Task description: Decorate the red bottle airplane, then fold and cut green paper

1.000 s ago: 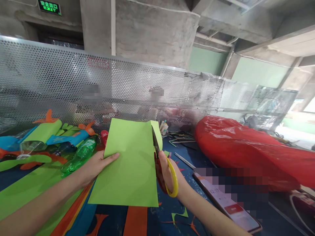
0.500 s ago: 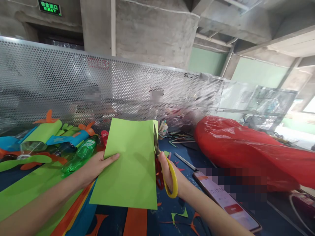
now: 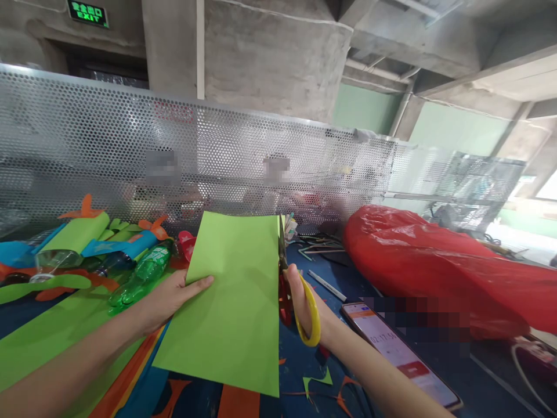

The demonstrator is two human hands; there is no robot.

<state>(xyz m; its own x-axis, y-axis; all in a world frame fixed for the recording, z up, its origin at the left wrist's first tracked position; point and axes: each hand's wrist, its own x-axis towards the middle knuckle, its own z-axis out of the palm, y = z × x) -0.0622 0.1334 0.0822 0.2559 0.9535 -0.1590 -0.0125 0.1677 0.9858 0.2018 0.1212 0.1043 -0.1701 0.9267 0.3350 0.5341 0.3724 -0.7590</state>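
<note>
My left hand (image 3: 180,293) grips the left edge of a light green sheet of paper (image 3: 230,296), thumb on its front face and fingers hidden behind. The sheet is held up, tilted, above the blue table. My right hand (image 3: 301,296) is closed on a pair of scissors (image 3: 312,325) with a yellow handle loop and a red one. The scissor blades point up along the sheet's right edge, where a narrow strip of the paper shows to the right of them.
Green plastic bottle (image 3: 150,270) and paper-dressed bottle figures (image 3: 78,232) lie at left. A phone (image 3: 402,354), a white pen-like stick (image 3: 327,285) and paper scraps (image 3: 317,383) lie at right. Behind them are a large red plastic bag (image 3: 418,261) and a perforated metal screen (image 3: 235,145).
The green sheet has shifted slightly right, with its lower right corner lower. My right hand and the scissors have moved a little to the right. My left hand keeps its grip.
</note>
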